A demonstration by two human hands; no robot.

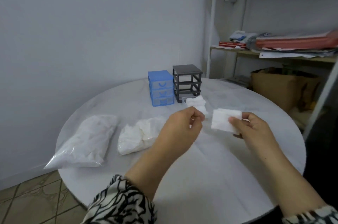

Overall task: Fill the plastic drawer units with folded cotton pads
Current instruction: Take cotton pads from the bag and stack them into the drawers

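My right hand (250,126) pinches a white square cotton pad (222,119) by its right edge, above the round white table (210,169). My left hand (181,128) hovers just left of the pad with its fingers curled toward the thumb, and I see nothing clearly held in it. At the table's far side stand a blue drawer unit (161,87) with its drawers in and a grey drawer unit (187,81). A clear drawer (182,99) lies at the grey unit's foot with folded pads (196,102) piled in it.
Two plastic bags of white pads lie on the table's left, a large one (86,141) and a smaller one (139,136). A shelf rack (274,48) with papers and a cardboard box (278,86) stand to the right, past the table's edge.
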